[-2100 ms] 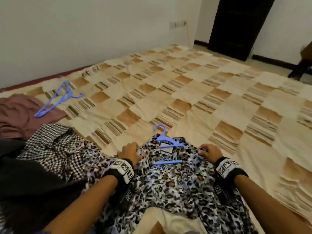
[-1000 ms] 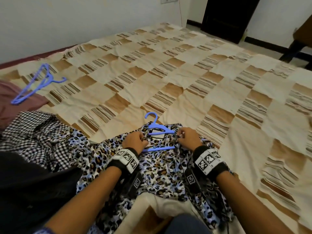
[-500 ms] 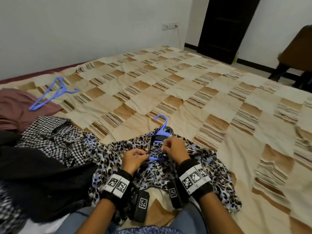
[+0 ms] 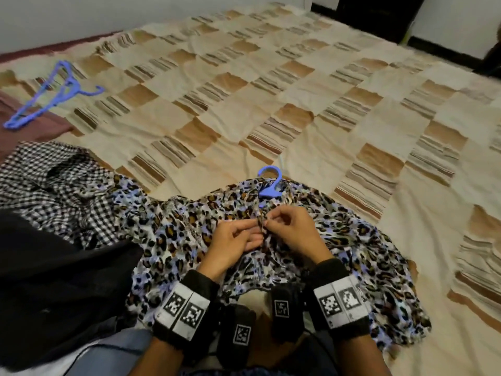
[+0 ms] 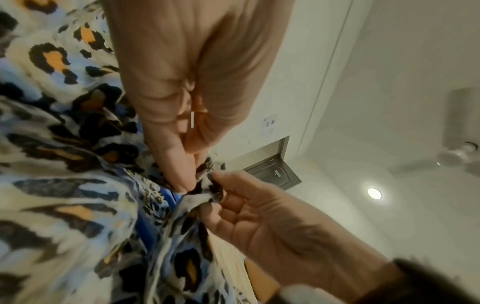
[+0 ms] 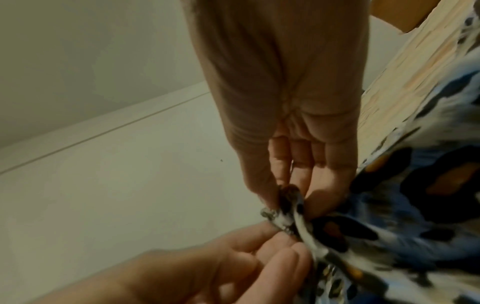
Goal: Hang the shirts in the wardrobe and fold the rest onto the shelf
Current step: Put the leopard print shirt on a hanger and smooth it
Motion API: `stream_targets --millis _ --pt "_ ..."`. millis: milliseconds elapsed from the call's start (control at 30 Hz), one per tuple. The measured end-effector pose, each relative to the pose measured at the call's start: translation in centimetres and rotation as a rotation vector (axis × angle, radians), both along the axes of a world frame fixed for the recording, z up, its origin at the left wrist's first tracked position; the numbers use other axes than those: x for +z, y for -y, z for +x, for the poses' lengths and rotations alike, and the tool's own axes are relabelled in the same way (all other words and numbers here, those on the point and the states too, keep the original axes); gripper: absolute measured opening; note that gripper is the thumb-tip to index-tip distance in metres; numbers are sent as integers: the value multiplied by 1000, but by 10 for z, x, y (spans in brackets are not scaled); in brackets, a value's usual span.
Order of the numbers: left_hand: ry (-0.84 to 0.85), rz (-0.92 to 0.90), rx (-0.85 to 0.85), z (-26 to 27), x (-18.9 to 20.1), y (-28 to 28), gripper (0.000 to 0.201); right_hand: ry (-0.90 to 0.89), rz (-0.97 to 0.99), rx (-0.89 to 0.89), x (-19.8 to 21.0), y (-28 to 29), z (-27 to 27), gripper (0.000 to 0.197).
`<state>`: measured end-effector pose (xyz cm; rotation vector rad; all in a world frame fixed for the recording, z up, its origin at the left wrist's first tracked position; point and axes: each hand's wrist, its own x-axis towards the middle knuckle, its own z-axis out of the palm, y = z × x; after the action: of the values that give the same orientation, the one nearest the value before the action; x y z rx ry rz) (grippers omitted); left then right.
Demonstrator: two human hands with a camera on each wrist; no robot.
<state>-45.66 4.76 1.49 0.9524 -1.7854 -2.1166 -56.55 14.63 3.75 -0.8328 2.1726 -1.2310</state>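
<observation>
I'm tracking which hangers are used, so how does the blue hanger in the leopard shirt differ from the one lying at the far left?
The near blue hanger sits inside the leopard-print shirt, only its hook and neck showing; the far blue hanger lies fully exposed.
The near one rests on the checked bedsheet with the shirt; the far one lies partly on a maroon garment.
Both are blue plastic.

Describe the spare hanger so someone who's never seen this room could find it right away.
Start at the checked bedspread and go to its far left edge. The spare hanger lies there, partly over a maroon cloth. Unlike the other blue hanger, it carries no shirt.
</observation>
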Motion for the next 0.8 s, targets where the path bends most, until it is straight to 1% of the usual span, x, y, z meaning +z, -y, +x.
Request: stream_targets --millis 100,200,300,367,400,433,467,500,567,633,800 --pt "-18 29 42 2 1 -1 22 70 -16 30 -2 -2 -1 23" --pt "-30 39 72 4 4 -2 12 66 -11 32 -2 -1 2 23" --pt "-30 -93 96 6 7 -5 5 66 -20 43 1 -3 3 23" --pt "-19 -179 158 9 7 -5 9 13 -40 -36 3 -6 4 26" --pt "-16 -186 187 10 7 -4 10 -56 -46 -111 5 -7 3 27" --pt "-15 -175 207 11 8 -3 10 -131 -52 -177 7 -7 3 26" --pt "-19 -154 216 11 8 -3 9 -179 -69 -201 11 -8 4 24" --pt "-26 -127 216 10 8 -2 8 -191 -93 -175 13 -6 6 21" --pt "-41 -70 210 10 9 -2 6 -159 -135 -67 17 -2 13 15" --pt "-61 -16 204 8 9 -2 4 -131 -139 -10 13 4 18 13" --pt "-102 124 201 7 10 -1 6 -188 -45 -89 -7 12 17 10"
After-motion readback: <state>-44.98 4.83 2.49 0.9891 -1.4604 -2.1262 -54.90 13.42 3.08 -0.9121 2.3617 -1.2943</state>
